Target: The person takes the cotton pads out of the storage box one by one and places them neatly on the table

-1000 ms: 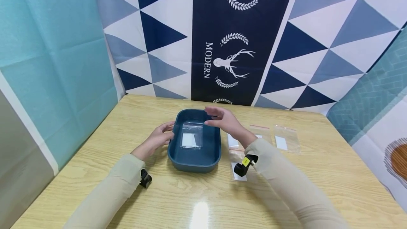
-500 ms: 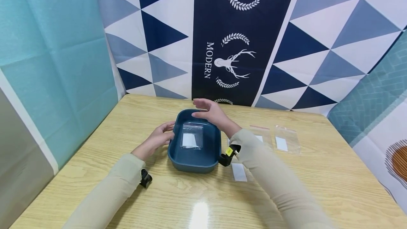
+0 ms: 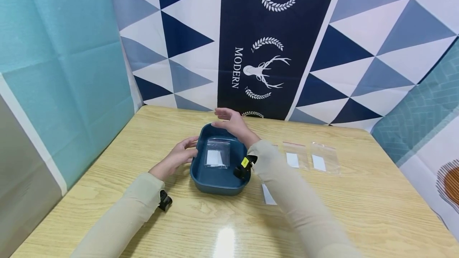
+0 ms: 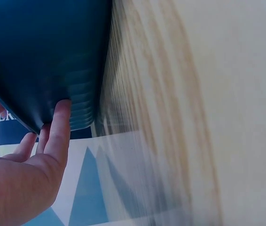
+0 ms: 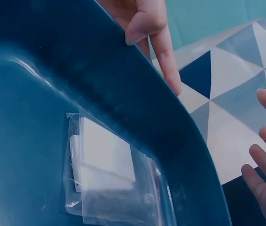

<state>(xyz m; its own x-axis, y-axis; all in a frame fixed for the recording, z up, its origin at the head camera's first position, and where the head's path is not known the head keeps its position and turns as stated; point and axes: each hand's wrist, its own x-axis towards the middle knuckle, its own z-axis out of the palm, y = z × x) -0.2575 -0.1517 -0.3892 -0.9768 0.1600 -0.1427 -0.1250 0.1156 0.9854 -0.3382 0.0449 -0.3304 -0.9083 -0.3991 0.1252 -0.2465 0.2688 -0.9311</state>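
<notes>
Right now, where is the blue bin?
In the head view, the blue bin stands on the table, left of plastic bags lying there; the left hand touches its left side, and the right hand is near its far end.

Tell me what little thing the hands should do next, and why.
Maybe the right hand should touch the far end of the blue tub, because the left hand touches its side while the right one is open and apart from it.

A triangle-patterned cloth [image 3: 287, 47] hangs behind the wooden table [image 3: 193, 226], teal fabric [image 3: 68, 63] at left.
</notes>
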